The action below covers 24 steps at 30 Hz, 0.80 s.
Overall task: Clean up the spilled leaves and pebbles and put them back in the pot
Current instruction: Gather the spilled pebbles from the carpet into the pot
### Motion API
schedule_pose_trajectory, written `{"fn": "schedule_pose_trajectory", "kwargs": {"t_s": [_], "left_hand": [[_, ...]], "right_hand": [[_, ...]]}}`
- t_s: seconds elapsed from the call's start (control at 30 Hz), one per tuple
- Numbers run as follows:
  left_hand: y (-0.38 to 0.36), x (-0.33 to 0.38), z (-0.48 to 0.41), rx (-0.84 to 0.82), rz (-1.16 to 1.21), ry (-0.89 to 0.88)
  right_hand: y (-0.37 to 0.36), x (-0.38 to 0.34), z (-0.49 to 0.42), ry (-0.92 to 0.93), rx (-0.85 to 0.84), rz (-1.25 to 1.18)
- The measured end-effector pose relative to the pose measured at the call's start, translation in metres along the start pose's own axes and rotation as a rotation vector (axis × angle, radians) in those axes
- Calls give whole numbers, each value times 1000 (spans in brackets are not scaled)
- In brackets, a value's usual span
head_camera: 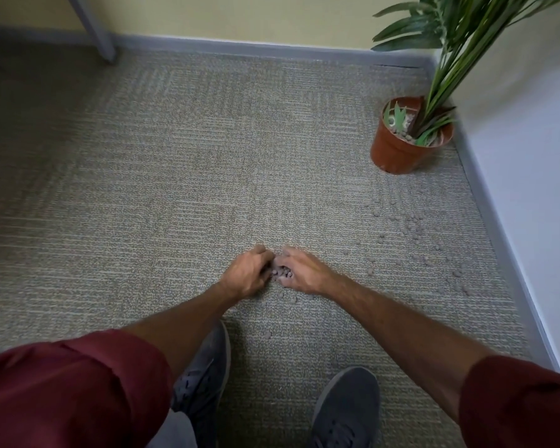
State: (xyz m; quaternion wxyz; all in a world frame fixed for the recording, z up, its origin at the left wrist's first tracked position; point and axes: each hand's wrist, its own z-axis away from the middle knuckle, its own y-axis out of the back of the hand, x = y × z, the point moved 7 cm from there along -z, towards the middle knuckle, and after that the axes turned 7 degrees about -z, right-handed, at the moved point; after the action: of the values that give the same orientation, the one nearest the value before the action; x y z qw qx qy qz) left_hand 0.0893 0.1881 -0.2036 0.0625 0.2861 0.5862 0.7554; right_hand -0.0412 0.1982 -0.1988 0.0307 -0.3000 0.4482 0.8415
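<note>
On the carpet in the middle of the view, my left hand and my right hand are cupped together around a small heap of grey-brown pebbles. Fingers of both hands curl in against the heap. A few stray pebbles lie just below the hands. More scattered pebbles spread over the carpet to the right, between the hands and the pot. The terracotta pot stands at the far right by the wall, with a green plant and some leaves and pebbles inside.
A grey baseboard and white wall run along the right side. A grey furniture leg stands at the far left by the yellow wall. My two grey shoes are on the carpet at the bottom.
</note>
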Motion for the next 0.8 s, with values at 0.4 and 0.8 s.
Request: {"fn": "schedule_pose_trajectory", "kwargs": {"t_s": [0.4, 0.8], "left_hand": [[6, 3, -2, -81, -19, -91], [32, 5, -42, 26, 331, 198]], "right_hand": [[25, 9, -4, -44, 57, -137], [71, 64, -3, -359, 192, -672]]}}
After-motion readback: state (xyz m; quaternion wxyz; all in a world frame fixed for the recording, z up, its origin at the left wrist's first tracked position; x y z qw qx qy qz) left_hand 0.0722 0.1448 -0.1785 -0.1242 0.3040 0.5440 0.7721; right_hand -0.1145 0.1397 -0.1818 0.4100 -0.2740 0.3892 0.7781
